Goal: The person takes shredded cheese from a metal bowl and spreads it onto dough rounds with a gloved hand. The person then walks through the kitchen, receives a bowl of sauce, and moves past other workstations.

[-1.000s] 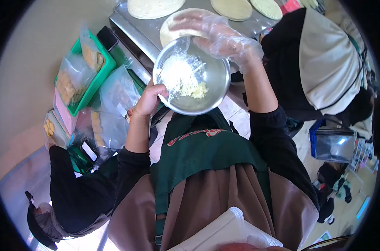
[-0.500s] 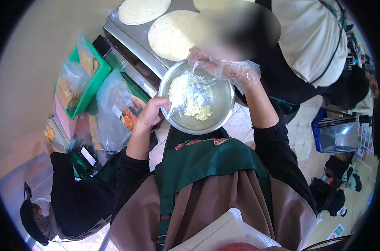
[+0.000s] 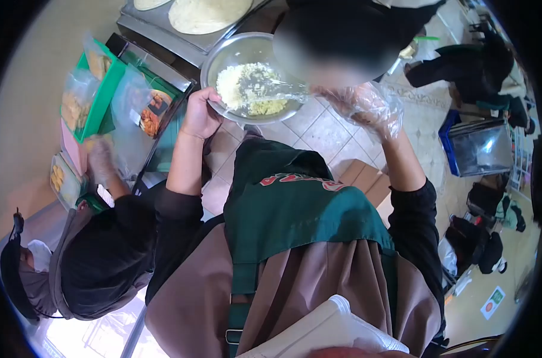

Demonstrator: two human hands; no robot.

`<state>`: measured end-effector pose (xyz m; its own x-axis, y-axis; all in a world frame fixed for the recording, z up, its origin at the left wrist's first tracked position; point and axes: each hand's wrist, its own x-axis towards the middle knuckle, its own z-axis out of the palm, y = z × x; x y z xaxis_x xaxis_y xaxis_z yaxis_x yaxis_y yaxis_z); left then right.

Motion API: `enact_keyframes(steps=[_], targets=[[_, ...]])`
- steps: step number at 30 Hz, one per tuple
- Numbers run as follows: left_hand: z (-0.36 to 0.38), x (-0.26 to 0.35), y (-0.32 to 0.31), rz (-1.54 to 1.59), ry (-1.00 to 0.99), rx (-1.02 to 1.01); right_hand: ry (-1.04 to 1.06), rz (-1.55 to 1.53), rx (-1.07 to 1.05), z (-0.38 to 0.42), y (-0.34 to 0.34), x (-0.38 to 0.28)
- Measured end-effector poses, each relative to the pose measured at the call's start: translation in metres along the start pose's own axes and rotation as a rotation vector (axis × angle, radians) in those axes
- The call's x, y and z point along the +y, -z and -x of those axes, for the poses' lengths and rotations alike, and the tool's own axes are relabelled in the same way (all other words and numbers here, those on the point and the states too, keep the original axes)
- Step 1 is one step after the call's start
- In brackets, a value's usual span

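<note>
A metal bowl [image 3: 232, 53] hangs above the tiled floor in front of my green apron [image 3: 295, 209]. Inside it lies a crumbly white and pale yellow food [image 3: 247, 80], like grated cheese or chopped egg. My bare left hand [image 3: 200, 112] is closed on the bowl's near-left rim, thumb over the edge. My right hand [image 3: 363, 107], in a loose clear plastic glove, is just beyond the bowl's right rim. Its fingers look closed; a blurred, see-through strip reaches from them over the food, and I cannot make out what it is.
Flat round dough sheets [image 3: 208, 13] lie on a metal worktop [image 3: 157, 27] at the upper left. A green crate [image 3: 98, 113] with bagged food stands left. A co-worker [image 3: 107, 250] is at lower left, a gloved hand near the bags. Another person's blurred head is beyond the bowl.
The bowl and my left hand have shifted left and up in view. My right hand has drawn back rightward from inside the bowl. The co-worker's gloved hand now shows by the crate.
</note>
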<state>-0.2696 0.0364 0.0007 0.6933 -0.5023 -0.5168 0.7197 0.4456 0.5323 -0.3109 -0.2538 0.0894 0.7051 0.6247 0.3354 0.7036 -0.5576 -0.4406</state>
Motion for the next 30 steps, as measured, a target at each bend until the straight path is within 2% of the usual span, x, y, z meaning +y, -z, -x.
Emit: enact_keyframes(steps=[3,7,9,11,13,15,17,21,23,24,26,27,29,30], targets=[[0.001,-0.014,-0.010,-0.032,0.001,-0.015,-0.047,0.022,-0.005,0.037,-0.001,-0.014],[0.005,-0.034,-0.030,-0.065,-0.025,-0.014,-0.009,0.096,0.048,0.080,-0.006,-0.033],[0.004,-0.039,-0.036,-0.060,-0.022,0.016,-0.057,0.282,-0.032,0.097,-0.010,-0.038],[0.004,-0.047,-0.037,-0.015,0.015,-0.047,-0.055,0.351,-0.039,0.107,-0.012,-0.051],[0.005,-0.057,-0.040,-0.005,-0.010,-0.048,-0.120,0.458,0.046,0.119,-0.027,-0.054],[0.007,-0.066,-0.045,0.006,-0.040,-0.048,-0.148,0.429,0.110,0.132,-0.047,-0.048],[0.012,-0.072,-0.051,0.022,-0.096,-0.074,-0.211,0.306,0.265,0.138,-0.064,-0.040],[0.020,-0.085,-0.055,0.066,-0.153,-0.108,-0.340,0.217,0.356,0.128,-0.082,-0.039],[0.024,-0.087,-0.057,0.064,-0.168,-0.101,-0.537,-0.003,0.370,0.128,-0.082,-0.044],[0.026,-0.086,-0.058,0.077,-0.185,-0.123,-0.537,-0.004,0.372,0.132,-0.085,-0.040],[0.030,-0.087,-0.057,0.089,-0.205,-0.147,-0.722,-0.570,0.341,0.149,-0.098,-0.021],[0.031,-0.089,-0.055,0.080,-0.218,-0.134,-0.719,-0.568,0.342,0.152,-0.099,-0.015],[0.031,-0.096,-0.052,0.071,-0.231,-0.123,-1.046,-0.636,0.811,0.158,-0.101,-0.004],[0.030,-0.100,-0.051,0.049,-0.253,-0.105,-1.037,-0.456,0.894,0.153,-0.089,-0.007]])
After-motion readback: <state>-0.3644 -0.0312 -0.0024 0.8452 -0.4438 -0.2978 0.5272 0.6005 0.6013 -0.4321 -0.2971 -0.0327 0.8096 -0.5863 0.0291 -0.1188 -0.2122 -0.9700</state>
